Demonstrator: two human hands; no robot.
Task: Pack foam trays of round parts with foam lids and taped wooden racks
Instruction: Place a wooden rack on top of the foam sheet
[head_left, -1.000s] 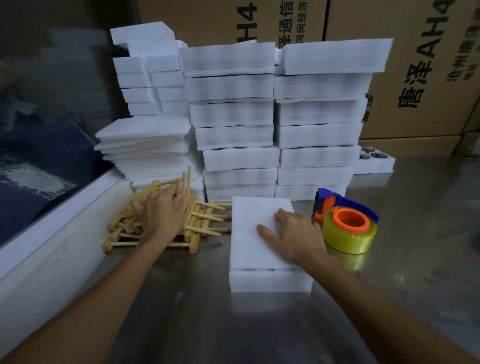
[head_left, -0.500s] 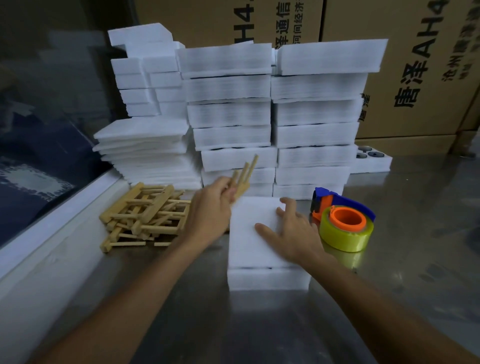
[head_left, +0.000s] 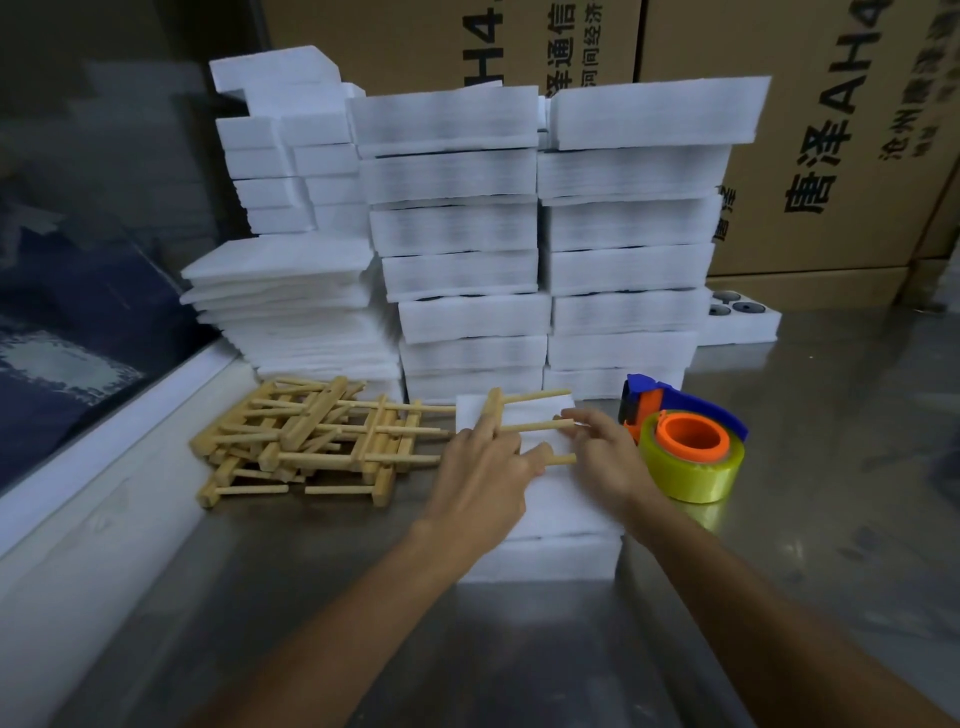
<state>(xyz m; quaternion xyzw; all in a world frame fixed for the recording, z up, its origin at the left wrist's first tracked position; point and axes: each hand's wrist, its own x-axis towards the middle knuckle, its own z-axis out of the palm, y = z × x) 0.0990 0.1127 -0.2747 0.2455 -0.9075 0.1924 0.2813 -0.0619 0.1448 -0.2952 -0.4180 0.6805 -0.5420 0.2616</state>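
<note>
1. One wooden rack (head_left: 524, 426) lies across the far end of the foam lid (head_left: 561, 499). Three of its pegs point right, and its bar stands at the left.
2. The left hand (head_left: 480, 470) rests on the rack with fingers fairly straight, its grip loose over the bar and pegs. The right hand (head_left: 605, 454) pinches the ends of the pegs with its fingertips.
3. One lidded foam tray (head_left: 545, 561) sits on the counter (head_left: 831, 467) under both hands.
4. One pile of spare racks (head_left: 311, 441) lies just left of the tray. They are too tangled to count.
5. One tape dispenser (head_left: 685, 447) with a yellow roll stands just right of the tray.
6. Two tall stacks of packed trays (head_left: 545, 249) stand behind, about seven high each, with smaller foam stacks (head_left: 291, 218) to their left.
7. One open tray (head_left: 743, 322) shows three dark round parts. Its left end is hidden by the stacks.
8. Bare counter lies to the right and toward the near edge. A white ledge (head_left: 104, 467) borders the left side.
</note>
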